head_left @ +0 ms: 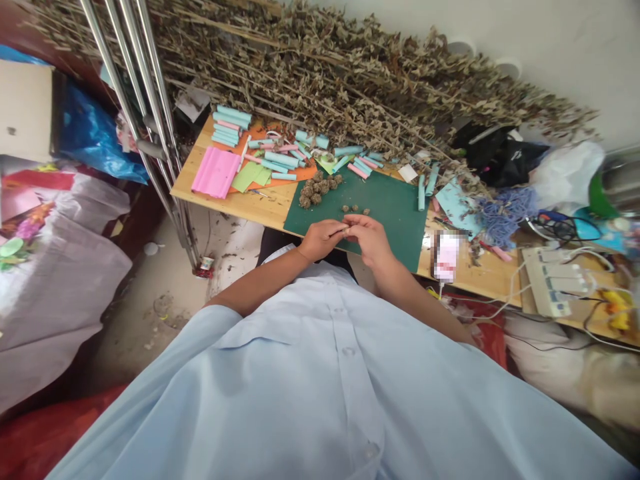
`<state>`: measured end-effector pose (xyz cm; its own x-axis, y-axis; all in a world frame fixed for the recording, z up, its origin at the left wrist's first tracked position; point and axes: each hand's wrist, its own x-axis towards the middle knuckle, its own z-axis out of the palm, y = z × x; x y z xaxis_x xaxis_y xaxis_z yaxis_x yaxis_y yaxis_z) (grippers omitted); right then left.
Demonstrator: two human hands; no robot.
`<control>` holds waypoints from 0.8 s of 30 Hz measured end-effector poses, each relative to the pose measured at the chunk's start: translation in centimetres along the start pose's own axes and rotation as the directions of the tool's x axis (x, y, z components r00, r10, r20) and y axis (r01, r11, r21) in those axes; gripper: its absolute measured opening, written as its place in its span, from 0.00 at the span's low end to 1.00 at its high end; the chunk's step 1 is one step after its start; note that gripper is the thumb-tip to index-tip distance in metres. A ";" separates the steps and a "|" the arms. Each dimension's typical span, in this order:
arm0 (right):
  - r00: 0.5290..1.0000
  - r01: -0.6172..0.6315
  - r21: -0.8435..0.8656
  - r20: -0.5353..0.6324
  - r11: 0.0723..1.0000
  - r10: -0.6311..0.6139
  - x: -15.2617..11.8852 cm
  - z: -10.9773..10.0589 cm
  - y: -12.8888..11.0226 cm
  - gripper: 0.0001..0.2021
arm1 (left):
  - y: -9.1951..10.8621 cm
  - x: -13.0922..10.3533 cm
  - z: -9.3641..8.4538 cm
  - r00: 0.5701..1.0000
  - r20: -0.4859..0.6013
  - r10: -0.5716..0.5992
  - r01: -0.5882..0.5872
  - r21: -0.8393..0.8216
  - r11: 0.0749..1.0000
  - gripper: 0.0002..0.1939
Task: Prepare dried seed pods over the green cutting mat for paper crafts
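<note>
Over the front edge of a green cutting mat point(393, 227), my left hand point(319, 240) and my right hand point(369, 239) meet with their fingertips pinched together. Whatever is between the fingers is too small and too covered to make out. Just beyond my fingers lie a few small brown dried balls point(355, 209), perhaps seed heads. A larger heap of brown, rough dried balls point(315, 189) rests on the mat's far left part, past my left hand.
Rolled blue and pink paper point(283, 160) litters the wooden table point(260, 208), with a pink sheet point(216, 172) at left. Dried leafy stalks point(320, 67) line the back. A phone point(447, 257), power strip point(553, 281) and cables stand right; metal poles point(150, 127) rise left.
</note>
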<state>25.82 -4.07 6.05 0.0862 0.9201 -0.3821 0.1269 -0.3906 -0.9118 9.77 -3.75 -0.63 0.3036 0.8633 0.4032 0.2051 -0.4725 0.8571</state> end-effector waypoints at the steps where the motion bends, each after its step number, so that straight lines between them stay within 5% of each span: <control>1: 1.000 -0.003 -0.017 0.002 1.000 0.003 0.1 0.1 0.0 0.22 | 0.0 0.0 0.0 1.000 0.001 -0.001 0.001 -0.004 1.000 0.15; 24: 0.987 -0.153 0.174 -0.017 0.973 0.158 -0.4 1.3 -1.6 0.21 | -0.1 0.1 0.1 0.998 0.004 0.056 -0.056 0.000 0.998 0.19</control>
<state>24.32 -3.75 7.49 0.1219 0.8461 -0.5189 -0.0613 -0.5154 -0.8548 9.89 -3.68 -0.74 0.3180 0.8348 0.4494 0.1880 -0.5202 0.8331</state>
